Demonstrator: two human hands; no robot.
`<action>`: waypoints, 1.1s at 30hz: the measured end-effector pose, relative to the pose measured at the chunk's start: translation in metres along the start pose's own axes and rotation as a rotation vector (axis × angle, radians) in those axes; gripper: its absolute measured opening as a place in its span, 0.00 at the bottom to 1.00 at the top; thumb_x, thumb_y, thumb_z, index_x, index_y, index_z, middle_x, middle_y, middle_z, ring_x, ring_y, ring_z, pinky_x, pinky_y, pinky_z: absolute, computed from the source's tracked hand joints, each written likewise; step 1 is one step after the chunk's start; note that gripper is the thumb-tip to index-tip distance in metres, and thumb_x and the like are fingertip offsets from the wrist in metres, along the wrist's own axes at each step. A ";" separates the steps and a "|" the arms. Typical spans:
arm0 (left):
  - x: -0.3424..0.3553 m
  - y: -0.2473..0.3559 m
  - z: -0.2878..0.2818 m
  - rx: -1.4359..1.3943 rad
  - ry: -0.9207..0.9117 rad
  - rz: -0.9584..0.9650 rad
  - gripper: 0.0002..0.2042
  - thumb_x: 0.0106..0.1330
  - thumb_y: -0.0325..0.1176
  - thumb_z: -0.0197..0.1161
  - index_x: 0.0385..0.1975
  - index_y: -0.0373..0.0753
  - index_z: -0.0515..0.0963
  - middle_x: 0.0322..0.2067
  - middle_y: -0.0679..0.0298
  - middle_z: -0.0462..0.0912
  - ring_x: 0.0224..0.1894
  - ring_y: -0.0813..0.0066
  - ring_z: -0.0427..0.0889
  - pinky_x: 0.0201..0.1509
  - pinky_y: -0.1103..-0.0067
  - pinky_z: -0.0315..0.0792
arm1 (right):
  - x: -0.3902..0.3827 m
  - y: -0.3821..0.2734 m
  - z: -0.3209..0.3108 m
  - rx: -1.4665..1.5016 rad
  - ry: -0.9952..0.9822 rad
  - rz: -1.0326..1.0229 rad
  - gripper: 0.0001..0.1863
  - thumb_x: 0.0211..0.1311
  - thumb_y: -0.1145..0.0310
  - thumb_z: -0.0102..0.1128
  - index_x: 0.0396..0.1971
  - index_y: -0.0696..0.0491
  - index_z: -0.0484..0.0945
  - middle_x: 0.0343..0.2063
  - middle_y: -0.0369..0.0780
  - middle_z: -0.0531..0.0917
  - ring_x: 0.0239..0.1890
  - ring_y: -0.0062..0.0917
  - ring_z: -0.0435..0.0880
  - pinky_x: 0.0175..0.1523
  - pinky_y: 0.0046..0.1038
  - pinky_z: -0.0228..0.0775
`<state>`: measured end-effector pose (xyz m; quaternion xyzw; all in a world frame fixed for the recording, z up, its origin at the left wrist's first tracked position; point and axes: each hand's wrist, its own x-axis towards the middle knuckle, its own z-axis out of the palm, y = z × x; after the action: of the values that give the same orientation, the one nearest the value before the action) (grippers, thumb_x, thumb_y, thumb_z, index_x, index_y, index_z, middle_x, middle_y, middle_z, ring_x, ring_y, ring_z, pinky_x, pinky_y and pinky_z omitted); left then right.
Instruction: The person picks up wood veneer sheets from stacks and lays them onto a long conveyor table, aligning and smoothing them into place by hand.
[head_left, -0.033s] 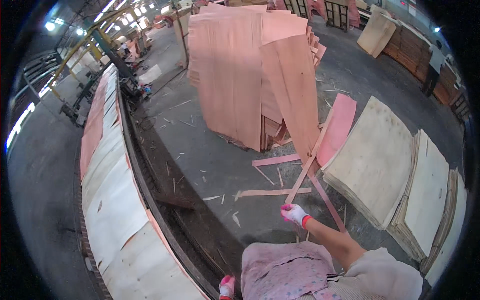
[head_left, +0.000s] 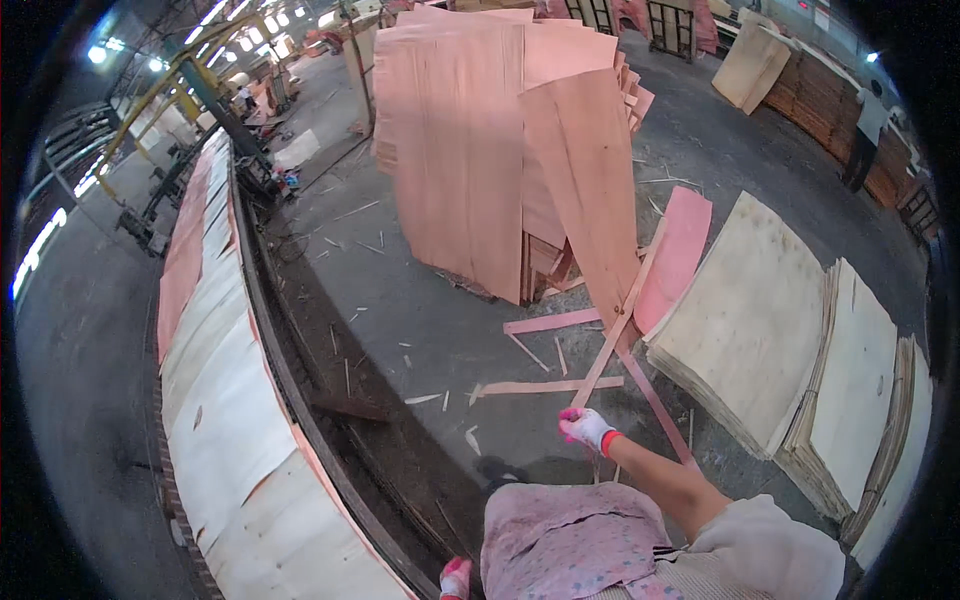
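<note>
My right hand (head_left: pixel 588 428), in a white glove with pink fingertips and a red cuff, is out in front of me over the floor. Its fingers are curled together near the lower end of a long narrow wood veneer strip (head_left: pixel 606 362); whether they grip it I cannot make out. At the lower edge, my left hand (head_left: pixel 455 578) in a similar glove is closed beside the dark rail of a long conveyor-like bed (head_left: pixel 420 560). What it holds, if anything, is hidden. Pale veneer sheets (head_left: pixel 235 400) lie overlapping along that bed.
A tall stack of pinkish veneer (head_left: pixel 455 150) stands ahead, a loose sheet (head_left: pixel 585 180) leaning on it. Pale veneer stacks (head_left: pixel 745 320) stand at right, near a curved pink sheet (head_left: pixel 675 255). Scraps and strips (head_left: pixel 550 386) litter the floor. A person (head_left: pixel 868 135) stands far right.
My right hand has shifted very slightly to the left. A small dark shadow shows on the floor just left of it. The veneer stacks and strips stay in place.
</note>
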<state>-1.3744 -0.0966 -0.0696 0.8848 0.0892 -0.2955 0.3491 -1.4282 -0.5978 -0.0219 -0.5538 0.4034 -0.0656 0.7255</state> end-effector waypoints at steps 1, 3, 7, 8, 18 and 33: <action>0.021 -0.038 -0.016 0.243 -0.164 0.199 0.13 0.61 0.40 0.58 0.37 0.38 0.77 0.33 0.60 0.81 0.35 0.66 0.78 0.41 0.72 0.72 | 0.018 -0.013 0.017 0.024 -0.055 0.017 0.16 0.56 0.70 0.59 0.45 0.59 0.75 0.31 0.38 0.81 0.30 0.22 0.80 0.35 0.23 0.74; 0.059 -0.070 -0.035 0.492 -0.405 0.272 0.15 0.62 0.46 0.54 0.31 0.41 0.77 0.31 0.59 0.81 0.33 0.61 0.78 0.37 0.67 0.72 | 0.063 -0.008 0.029 -0.029 -0.031 0.044 0.16 0.56 0.70 0.59 0.44 0.59 0.75 0.29 0.37 0.81 0.28 0.21 0.79 0.34 0.23 0.74; 0.149 -0.016 -0.076 0.529 -0.456 0.030 0.15 0.63 0.45 0.52 0.30 0.39 0.77 0.30 0.59 0.81 0.32 0.63 0.78 0.37 0.68 0.72 | 0.123 -0.032 0.031 -0.109 0.080 0.075 0.18 0.53 0.67 0.60 0.43 0.59 0.76 0.28 0.38 0.81 0.24 0.21 0.78 0.30 0.24 0.73; 0.179 0.000 -0.089 0.536 -0.470 0.034 0.15 0.64 0.45 0.52 0.30 0.39 0.77 0.30 0.59 0.81 0.32 0.63 0.78 0.37 0.68 0.72 | 0.136 -0.037 0.031 -0.144 0.100 0.078 0.20 0.51 0.64 0.61 0.43 0.59 0.76 0.29 0.38 0.82 0.24 0.21 0.79 0.30 0.25 0.73; 0.468 0.324 -0.146 -0.561 -0.247 0.328 0.01 0.62 0.32 0.57 0.28 0.47 0.74 0.22 0.71 0.73 0.23 0.78 0.69 0.24 0.81 0.64 | 0.264 -0.192 0.085 -0.038 0.269 -0.044 0.19 0.53 0.68 0.62 0.45 0.58 0.74 0.31 0.37 0.80 0.25 0.21 0.78 0.31 0.24 0.73; 0.487 0.555 -0.104 0.096 -0.365 0.279 0.10 0.65 0.37 0.57 0.40 0.39 0.76 0.38 0.64 0.80 0.41 0.73 0.75 0.48 0.76 0.70 | 0.643 -0.410 -0.139 -0.210 0.859 -0.351 0.30 0.51 0.66 0.65 0.56 0.54 0.67 0.40 0.37 0.76 0.39 0.21 0.75 0.42 0.27 0.72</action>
<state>-0.7307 -0.4614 0.0196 0.8361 -0.1127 -0.4032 0.3546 -0.9480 -1.2055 -0.0091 -0.6067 0.5716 -0.3693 0.4108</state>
